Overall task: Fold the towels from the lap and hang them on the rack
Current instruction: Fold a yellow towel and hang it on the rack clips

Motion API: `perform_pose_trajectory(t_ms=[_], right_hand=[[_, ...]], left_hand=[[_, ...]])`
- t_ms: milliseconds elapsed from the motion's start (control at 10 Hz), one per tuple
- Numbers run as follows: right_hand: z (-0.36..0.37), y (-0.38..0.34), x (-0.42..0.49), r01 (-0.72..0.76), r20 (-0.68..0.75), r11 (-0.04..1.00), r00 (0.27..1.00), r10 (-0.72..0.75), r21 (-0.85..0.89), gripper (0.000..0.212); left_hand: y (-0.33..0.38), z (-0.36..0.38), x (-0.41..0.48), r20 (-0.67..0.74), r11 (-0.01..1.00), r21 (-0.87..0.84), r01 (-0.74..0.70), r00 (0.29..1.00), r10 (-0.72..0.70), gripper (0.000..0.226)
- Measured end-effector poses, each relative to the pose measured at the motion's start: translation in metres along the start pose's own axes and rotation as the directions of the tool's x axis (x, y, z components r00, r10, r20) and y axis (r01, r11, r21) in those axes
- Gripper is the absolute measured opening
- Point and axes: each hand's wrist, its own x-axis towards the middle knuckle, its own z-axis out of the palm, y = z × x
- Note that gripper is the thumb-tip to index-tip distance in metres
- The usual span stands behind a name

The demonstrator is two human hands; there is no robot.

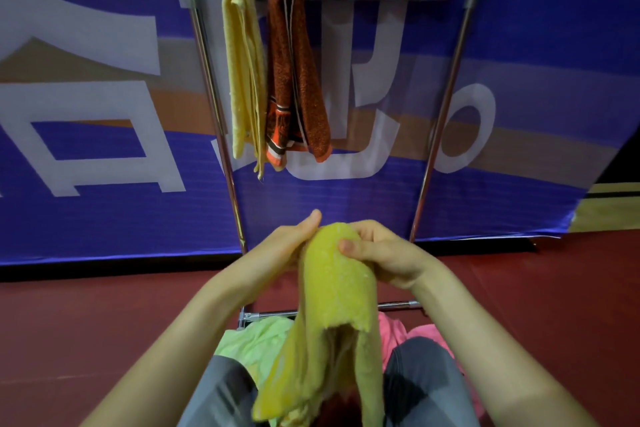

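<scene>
You hold the yellow towel (336, 288) up in front of you with both hands, below the rack (446, 97). Your right hand (384, 256) has its grip closed on the towel's top fold, with the thumb pressed on the front and the fingers curled behind. Your left hand (291, 246) holds the left side of the same fold. Its thumb points up and its fingers are hidden behind the cloth, so you cannot see how tight that grip is. The towel is draped double over your hands, and its loose ends hang down between your knees (426, 392).

On your lap, a green towel (256, 340) lies crumpled to the left of the hanging cloth and a pink towel (391, 329) lies to the right.

Two folded towels hang side by side at the left end of the rack's top bar. They are a pale towel (242, 62) and, just right of it, a rust towel (294, 62). The row of grey clips to their right holds nothing. A blue banner (104, 184) stands behind the rack, on a red floor (69, 322).
</scene>
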Motion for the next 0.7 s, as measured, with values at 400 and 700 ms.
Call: perform_pose_trajectory(t_ms=[400, 700], right_hand=[[-0.016, -0.009, -0.019, 0.049, -0.142, 0.995, 0.989, -0.037, 0.086, 0.063], [-0.045, -0.069, -0.013, 0.181, -0.33, 0.982, 0.932, -0.153, 0.057, 0.067]], left_hand=[[0.021, 0.019, 0.005, 0.116, 0.96, -0.14, -0.242, 0.959, 0.259, 0.029], [0.083, 0.023, 0.047, 0.146, 0.928, -0.228, -0.295, 0.932, 0.332, 0.025]])
